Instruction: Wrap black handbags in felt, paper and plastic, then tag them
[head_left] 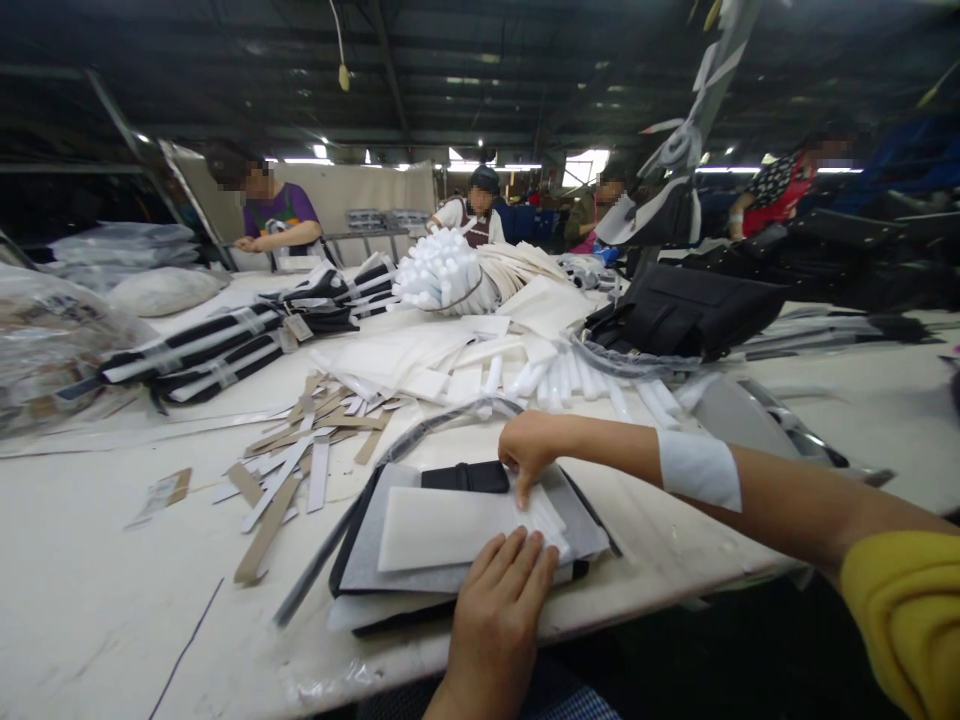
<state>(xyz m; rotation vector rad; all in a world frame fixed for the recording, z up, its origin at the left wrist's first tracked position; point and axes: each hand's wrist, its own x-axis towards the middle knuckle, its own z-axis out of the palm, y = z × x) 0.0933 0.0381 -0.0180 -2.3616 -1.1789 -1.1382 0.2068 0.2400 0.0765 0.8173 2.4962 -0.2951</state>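
Observation:
A flat black bag (pixel 352 545) lies before me at the table's front edge, with thin grey-white wrapping sheet (pixel 367 520) over it. On top is a white foam sheet (pixel 435 525), with a black buckle strap (pixel 465 477) just behind it. My left hand (pixel 499 605) rests open, its fingers stretched over the foam's front right edge. At the strap's right end my right hand (pixel 529 450) is closed, thumb pointing down by some narrow white strips (pixel 546 515). What its curled fingers grip is hidden. A plastic-wrapped handle (pixel 420 430) curves behind the bag.
Cardboard strips (pixel 281 515) lie scattered to the left. White foam sheets (pixel 405 350) and a bundle of white tubes (pixel 439 270) are piled behind. A black bag (pixel 675 310) stands at back right, wrapped black straps (pixel 195 350) at back left. Several co-workers stand beyond.

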